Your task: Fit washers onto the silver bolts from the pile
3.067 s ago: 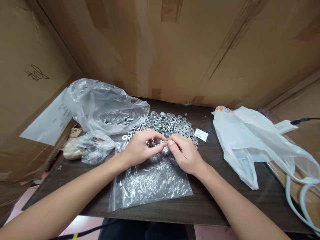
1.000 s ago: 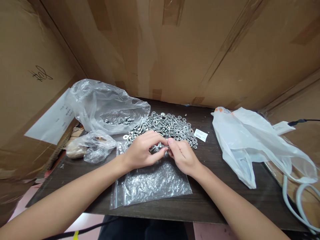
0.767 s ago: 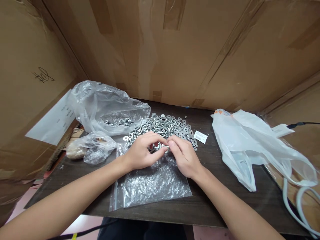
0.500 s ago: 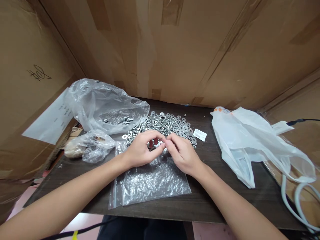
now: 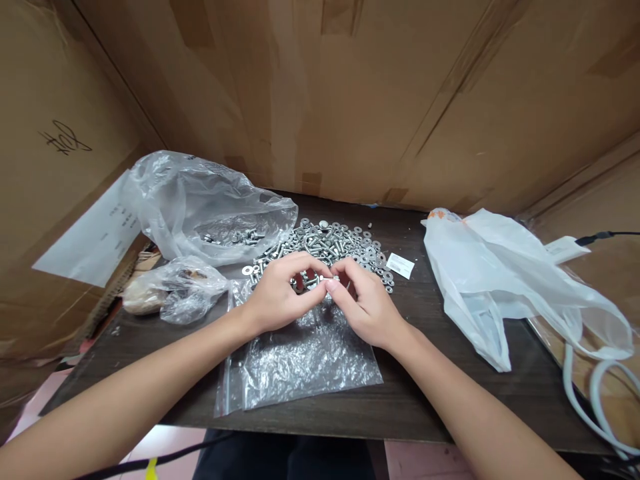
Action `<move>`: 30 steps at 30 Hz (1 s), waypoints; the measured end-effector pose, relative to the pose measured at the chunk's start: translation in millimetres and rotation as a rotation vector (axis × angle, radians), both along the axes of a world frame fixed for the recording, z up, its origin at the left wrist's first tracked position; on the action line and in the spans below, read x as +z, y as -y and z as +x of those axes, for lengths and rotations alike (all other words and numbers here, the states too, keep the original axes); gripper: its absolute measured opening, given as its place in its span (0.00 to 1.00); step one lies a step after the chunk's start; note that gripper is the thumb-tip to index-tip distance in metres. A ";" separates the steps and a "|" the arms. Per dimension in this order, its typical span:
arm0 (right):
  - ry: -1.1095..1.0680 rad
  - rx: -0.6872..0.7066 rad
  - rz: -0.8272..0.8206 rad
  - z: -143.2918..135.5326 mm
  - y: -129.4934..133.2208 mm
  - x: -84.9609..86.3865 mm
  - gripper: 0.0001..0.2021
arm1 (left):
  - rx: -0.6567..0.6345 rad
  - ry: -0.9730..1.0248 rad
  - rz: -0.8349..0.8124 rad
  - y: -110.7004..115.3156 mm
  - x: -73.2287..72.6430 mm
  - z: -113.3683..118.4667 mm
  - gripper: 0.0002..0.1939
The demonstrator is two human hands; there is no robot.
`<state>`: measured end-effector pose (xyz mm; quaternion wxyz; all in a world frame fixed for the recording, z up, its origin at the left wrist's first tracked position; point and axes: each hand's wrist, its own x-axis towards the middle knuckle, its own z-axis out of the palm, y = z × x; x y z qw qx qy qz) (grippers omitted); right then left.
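Note:
My left hand (image 5: 285, 287) and my right hand (image 5: 367, 303) meet fingertip to fingertip over the near edge of a pile. Pinched between them is a small silver bolt (image 5: 327, 278); fingertips cover much of it, so I cannot tell whether a nut or washer is on it. Just behind lies the heap of bolts (image 5: 320, 243), mixed with flat washers (image 5: 371, 255) mostly along its right side. Under my hands, a clear zip bag (image 5: 310, 370) is spread flat on the dark table (image 5: 425, 407).
A large clear bag (image 5: 200, 200) with some bolts inside lies at the left, behind a small knotted plastic bag (image 5: 170, 293). A white label (image 5: 400, 265) is right of the pile. Farther right are a white plastic bag (image 5: 480, 267) and a white cable (image 5: 570, 387). Cardboard (image 5: 300, 100) walls surround the table.
The fingertips have shifted slightly, and the bolt between them shows more clearly now. The view has tilted a little; the pile and bags look unmoved.

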<state>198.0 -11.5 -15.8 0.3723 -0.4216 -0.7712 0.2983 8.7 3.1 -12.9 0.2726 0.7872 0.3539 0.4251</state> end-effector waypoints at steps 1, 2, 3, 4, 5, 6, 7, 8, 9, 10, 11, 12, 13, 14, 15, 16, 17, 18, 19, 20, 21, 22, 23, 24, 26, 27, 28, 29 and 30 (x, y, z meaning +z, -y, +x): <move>0.009 -0.003 0.009 0.2 0.0 -0.1 0.07 | -0.001 0.000 -0.009 0.1 0.1 0.4 0.04; 0.015 -0.008 0.020 0.0 0.0 -0.6 0.08 | -0.003 -0.010 0.006 0.0 -0.1 0.5 0.04; 0.016 -0.007 0.029 -0.6 0.0 -1.5 0.09 | -0.008 -0.025 0.044 -0.3 -0.6 0.2 0.04; 0.010 -0.005 0.031 -1.5 0.0 -2.6 0.12 | -0.018 -0.043 0.101 -0.6 -1.4 -0.4 0.04; -0.007 -0.005 0.016 -2.7 0.0 -3.9 0.16 | -0.033 -0.059 0.172 -1.1 -2.4 -1.3 0.03; -0.036 -0.008 -0.026 -4.2 0.1 -5.2 0.20 | -0.052 -0.075 0.254 -1.6 -3.4 -2.4 0.04; -0.072 -0.012 -0.094 -5.7 0.3 -6.4 0.24 | -0.071 -0.095 0.341 -2.2 -4.4 -3.5 0.04; -0.108 -0.017 -0.178 -7.0 0.4 -7.4 0.27 | -0.085 -0.120 0.425 -2.8 -5.3 -4.6 0.05; -0.135 -0.020 -0.266 -8.1 0.6 -8.0 0.30 | -0.091 -0.149 0.500 -3.3 -6.0 -5.5 0.06; -0.148 -0.020 -0.343 -8.8 0.7 -8.2 0.32 | -0.091 -0.180 0.563 -3.7 -6.4 -6.2 0.06; -0.145 -0.020 -0.396 -9.1 0.9 -7.9 0.33 | -0.088 -0.209 0.607 -3.9 -6.4 -6.6 0.07; -0.133 -0.030 -0.415 -8.9 1.1 -7.2 0.33 | -0.087 -0.227 0.624 -3.9 -6.1 -6.6 0.07; -0.120 -0.047 -0.396 -8.4 1.4 -6.0 0.33 | -0.085 -0.224 0.606 -3.6 -5.5 -6.3 0.07; -0.110 -0.063 -0.343 -7.6 1.6 -4.6 0.31 | -0.081 -0.204 0.554 -3.2 -4.7 -5.7 0.06; -0.104 -0.069 -0.271 -6.6 1.8 -3.1 0.28 | -0.070 -0.172 0.470 -2.7 -3.7 -5.0 0.05; -0.099 -0.064 -0.192 -5.5 1.9 -1.7 0.24 | -0.049 -0.130 0.362 -2.2 -2.6 -4.1 0.04; -0.088 -0.050 -0.119 -4.3 1.9 -0.5 0.19 | -0.025 -0.086 0.245 -1.8 -1.6 -3.1 0.03; -0.069 -0.032 -0.060 -3.2 1.7 0.2 0.15 | -0.003 -0.047 0.136 -1.4 -0.6 -2.3 0.03; -0.041 -0.018 -0.018 -2.2 1.4 0.6 0.12 | 0.013 -0.015 0.048 -1.2 0.1 -1.5 0.03; -0.011 -0.013 0.013 -1.4 1.1 0.5 0.10 | 0.020 0.006 -0.013 -1.0 0.7 -1.0 0.03; 0.017 -0.015 0.038 -0.9 0.7 0.0 0.09 | 0.020 0.019 -0.046 -1.0 0.9 -0.6 0.03; 0.037 -0.019 0.059 -0.8 0.4 -0.8 0.09 | 0.017 0.019 -0.050 -0.9 0.9 -0.5 0.03; 0.043 -0.020 0.066 -1.1 0.2 -1.9 0.10 | 0.013 0.010 -0.025 -1.0 0.5 -0.6 0.04; 0.031 -0.023 0.048 -1.8 0.2 -3.1 0.13 | 0.005 -0.001 0.029 -1.2 -0.1 -1.0 0.04; -0.040 -0.028 -0.085 -4.4 0.4 -5.5 0.23 | -0.034 -0.035 0.199 -1.9 -1.8 -2.5 0.04; -0.087 -0.027 -0.194 -5.9 0.6 -6.5 0.27 | -0.055 -0.062 0.300 -2.6 -2.9 -3.5 0.03; -0.129 -0.025 -0.316 -7.4 0.8 -7.3 0.30 | -0.075 -0.096 0.396 -3.4 -4.0 -4.7 0.03; -0.157 -0.021 -0.430 -8.6 0.8 -7.8 0.32 | -0.088 -0.135 0.478 -4.3 -5.0 -5.8 0.03; -0.166 -0.017 -0.521 -9.4 0.7 -7.9 0.34 | -0.095 -0.179 0.540 -5.2 -6.0 -6.8 0.04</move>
